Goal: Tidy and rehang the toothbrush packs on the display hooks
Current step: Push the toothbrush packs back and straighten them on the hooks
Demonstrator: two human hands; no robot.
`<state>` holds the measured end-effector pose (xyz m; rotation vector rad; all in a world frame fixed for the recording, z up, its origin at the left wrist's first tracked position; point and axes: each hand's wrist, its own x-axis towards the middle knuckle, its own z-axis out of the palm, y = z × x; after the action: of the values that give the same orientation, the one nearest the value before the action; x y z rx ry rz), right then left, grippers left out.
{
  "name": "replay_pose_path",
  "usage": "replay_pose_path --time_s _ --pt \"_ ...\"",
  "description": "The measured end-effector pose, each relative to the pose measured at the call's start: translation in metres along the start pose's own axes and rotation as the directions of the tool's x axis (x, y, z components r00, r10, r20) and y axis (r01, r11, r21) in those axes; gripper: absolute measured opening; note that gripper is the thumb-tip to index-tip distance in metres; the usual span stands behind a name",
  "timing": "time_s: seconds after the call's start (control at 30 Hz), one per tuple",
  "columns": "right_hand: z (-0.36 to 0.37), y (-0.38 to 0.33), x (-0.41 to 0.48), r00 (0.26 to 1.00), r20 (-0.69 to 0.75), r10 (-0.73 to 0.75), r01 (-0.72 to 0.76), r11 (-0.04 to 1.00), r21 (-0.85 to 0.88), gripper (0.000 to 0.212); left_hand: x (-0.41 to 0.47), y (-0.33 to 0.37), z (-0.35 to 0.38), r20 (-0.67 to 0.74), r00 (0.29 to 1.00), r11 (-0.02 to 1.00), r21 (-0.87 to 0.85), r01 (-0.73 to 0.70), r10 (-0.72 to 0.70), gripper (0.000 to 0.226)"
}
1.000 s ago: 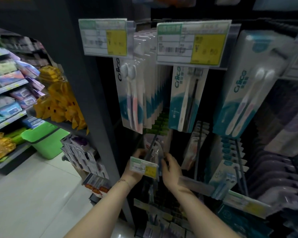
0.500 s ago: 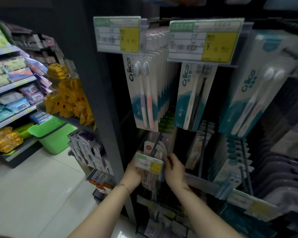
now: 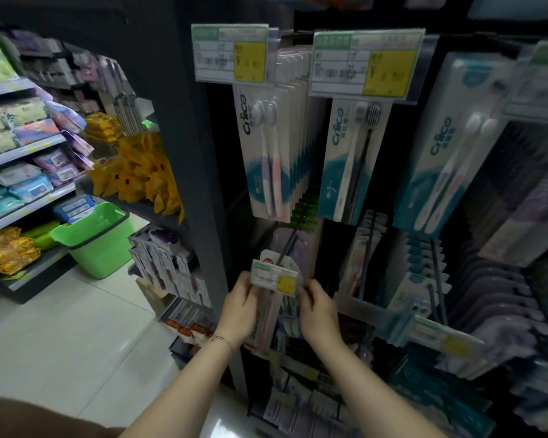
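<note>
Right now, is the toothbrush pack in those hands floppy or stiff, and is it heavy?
Probably fairly stiff: the toothbrush pack looks like a flat card with a clear plastic front. It is likely light, since the left hand and right hand hold it just by its edges. The glossy plastic may feel a bit slippery.

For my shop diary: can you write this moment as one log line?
left hand: grips toothbrush pack | right hand: grips same pack | pack: behind small price tag at lower hook | hung yet: cannot tell
</note>
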<state>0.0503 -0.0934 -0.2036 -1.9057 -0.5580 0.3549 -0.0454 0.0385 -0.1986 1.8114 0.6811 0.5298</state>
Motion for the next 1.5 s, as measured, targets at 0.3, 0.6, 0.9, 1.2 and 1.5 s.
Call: replay_pose_path --time_s 0.3,0.6,0.9,1.2,1.5 --pt "-0.004 -0.01 -0.014 1.0 -0.027 -0.015 0.014 1.0 -0.023 0.019 -0.008 -0.001 -0.003 0.016 0.999 1.0 0.01 0.028 -0.029 0.018" --pt "-0.008 -0.014 -0.013 0.999 -0.051 0.019 -0.022 0.998 -0.057 0.016 -0.008 0.01 -0.001 0.122 0.991 0.997 0.045 0.054 -0.06 0.03" --pt "0.001 -0.012 -0.001 0.987 -0.135 0.086 -0.097 0.993 -0.073 0.016 0.003 0.004 0.002 0.261 0.961 0.995 0.059 0.079 -0.091 0.049" --pt "0.007 -0.01 0.002 0.986 -0.124 0.109 -0.112 0.994 -0.015 0.015 0.009 0.011 -0.003 0.334 0.931 0.972 -0.12 0.2 -0.15 0.029" --pt "0.001 -0.007 0.003 0.989 -0.1 0.107 -0.109 0.994 -0.019 0.014 0.005 0.006 -0.011 0.384 0.918 0.976 -0.141 0.166 -0.101 0.025"
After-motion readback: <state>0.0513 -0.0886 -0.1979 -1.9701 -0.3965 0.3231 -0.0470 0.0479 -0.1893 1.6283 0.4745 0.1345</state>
